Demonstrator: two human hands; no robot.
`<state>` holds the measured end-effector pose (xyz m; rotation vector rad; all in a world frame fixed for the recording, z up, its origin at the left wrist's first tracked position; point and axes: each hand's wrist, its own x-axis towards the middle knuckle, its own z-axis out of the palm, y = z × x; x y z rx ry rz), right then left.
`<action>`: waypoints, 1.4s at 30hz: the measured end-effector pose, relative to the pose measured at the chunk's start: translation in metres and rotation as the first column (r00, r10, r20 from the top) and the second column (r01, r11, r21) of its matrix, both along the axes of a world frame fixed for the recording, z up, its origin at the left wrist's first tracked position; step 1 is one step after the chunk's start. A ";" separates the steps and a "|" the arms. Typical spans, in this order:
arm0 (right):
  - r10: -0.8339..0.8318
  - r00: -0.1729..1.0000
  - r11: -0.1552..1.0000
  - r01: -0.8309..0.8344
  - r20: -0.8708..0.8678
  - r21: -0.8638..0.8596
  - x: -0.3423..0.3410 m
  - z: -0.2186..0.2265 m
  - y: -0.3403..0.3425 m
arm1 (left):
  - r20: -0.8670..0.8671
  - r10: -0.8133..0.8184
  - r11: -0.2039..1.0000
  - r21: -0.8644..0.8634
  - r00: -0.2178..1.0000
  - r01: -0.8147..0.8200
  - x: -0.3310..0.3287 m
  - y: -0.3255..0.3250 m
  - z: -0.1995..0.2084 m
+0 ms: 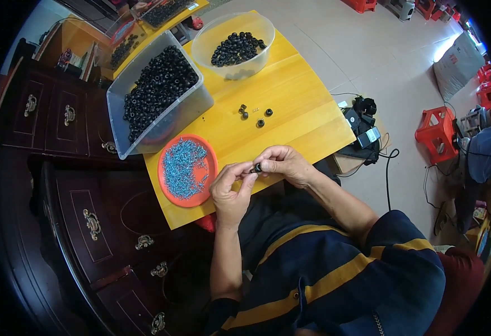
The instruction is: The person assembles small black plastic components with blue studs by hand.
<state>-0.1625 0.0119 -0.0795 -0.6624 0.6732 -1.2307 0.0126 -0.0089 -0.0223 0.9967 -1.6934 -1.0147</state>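
Note:
Just above the near edge of the yellow table [304, 112], my left hand [230, 193] and my right hand [288, 166] meet fingertip to fingertip. Between them is a small black round part [257, 167], pinched from both sides; the fingers partly cover it. Left of my left hand, an orange-red plate [214, 159] holds many tiny blue and silver pieces [181, 173]. Beyond my hands lie several loose black parts [260, 123] and a few tiny pale bits [255, 110]. A grey translucent bin [192, 110] is heaped with black ring-shaped parts [161, 84].
A round clear tub [201, 53] with more black parts stands at the table's far side. Dark wooden drawers [91, 224] border the left. On the floor to the right are a black bag with cables [363, 129] and a red stool [437, 134]. Another person [483, 157] is at the far right.

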 end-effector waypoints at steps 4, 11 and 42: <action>0.030 1.000 1.000 -0.030 -0.006 -0.002 -0.004 0.006 0.000 | 0.076 -0.042 0.996 -0.081 0.996 0.049 0.002 0.001 0.007; 0.036 0.999 0.997 -0.037 -0.016 -0.063 -0.006 0.007 0.000 | 0.042 -0.044 0.996 -0.072 0.998 0.047 0.005 0.004 0.001; 0.262 0.965 0.959 -0.256 0.035 -0.124 -0.011 0.038 0.000 | 0.161 -0.240 0.959 -0.112 0.957 0.259 0.008 0.016 0.032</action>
